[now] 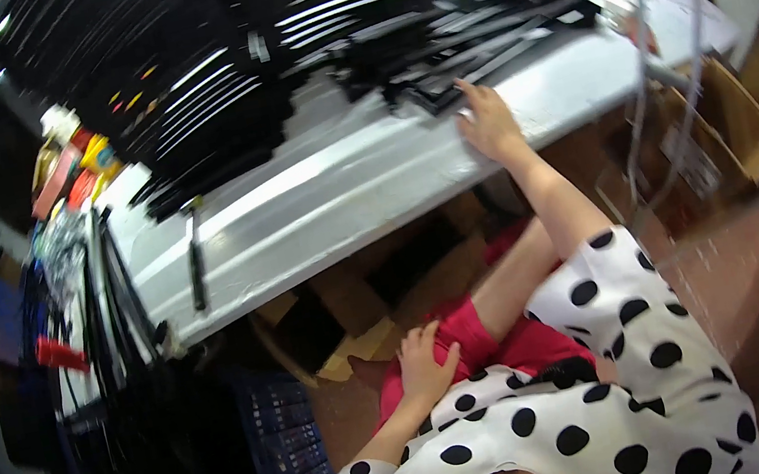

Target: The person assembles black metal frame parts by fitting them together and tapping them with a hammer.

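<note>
My right hand (492,124) reaches over the front part of the white table (335,214), fingers stretched out and apart. Its fingertips are at the near end of a loose pile of black strips (488,45), close to a black corner piece (428,98); whether they touch it I cannot tell. On my leg, over red shorts (464,339), my left hand (428,366) lies flat with nothing in it. Large stacks of long, shiny black strips (204,105) cover the back of the table, smeared by motion. A slim black-handled tool (195,259) lies near the left front edge.
Yellow and red packages (97,160) stand at the back left. More black strips (109,285) hang beside a red object (61,354). A blue crate (283,427) is on the floor at left. Cardboard boxes (729,119) and a pale metal frame (643,89) stand at right.
</note>
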Motion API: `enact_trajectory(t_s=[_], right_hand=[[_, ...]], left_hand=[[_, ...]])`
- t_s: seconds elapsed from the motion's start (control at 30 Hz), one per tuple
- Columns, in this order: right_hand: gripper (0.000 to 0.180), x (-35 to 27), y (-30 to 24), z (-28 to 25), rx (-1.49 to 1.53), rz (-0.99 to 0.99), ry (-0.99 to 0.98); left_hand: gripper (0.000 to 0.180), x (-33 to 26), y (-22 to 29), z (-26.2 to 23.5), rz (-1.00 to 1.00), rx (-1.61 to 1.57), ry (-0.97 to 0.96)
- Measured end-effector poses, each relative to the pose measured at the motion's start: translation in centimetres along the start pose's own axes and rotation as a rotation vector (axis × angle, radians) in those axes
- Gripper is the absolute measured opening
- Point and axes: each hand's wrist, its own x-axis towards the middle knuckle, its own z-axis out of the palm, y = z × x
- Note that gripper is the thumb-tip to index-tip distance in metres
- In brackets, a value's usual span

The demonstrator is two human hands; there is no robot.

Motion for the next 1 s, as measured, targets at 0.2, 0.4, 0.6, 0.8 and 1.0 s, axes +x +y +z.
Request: enact_trajectory(t_s=[0.2, 0.4, 0.6, 0.8, 1.0], right_hand=[[0.051, -0.6, 1.9, -0.4, -0.043, -0.063, 0.016], [0.046, -1.2, 0.2, -0.9, -0.09, 0.024, -0.036], [0.048, -1.4, 1.5, -0.6, -0.149, 0.022, -0.073], [0.047, -0.2, 3.3, -0.1, -0.174, -0.039, -0.033], [0.046, 0.1, 4.7, 1.3, -0.183, -0.058, -0.062]], left_hand=[[0.053, -0.1, 0.1, -0.6, 0.046, -0.009, -0.083], [0.03, -0.6, 0.6, -4.0, 0.03, -0.357, 0.253], [0.008, 2.5, -4.5, -17.5, -0.083, 0.024, 0.823], [0.017, 4.7, -10.8, -30.4, -0.262, 0.412, 0.855], [0.028, 3.8, -19.1, -38.7, -0.512, 1.183, 0.872]])
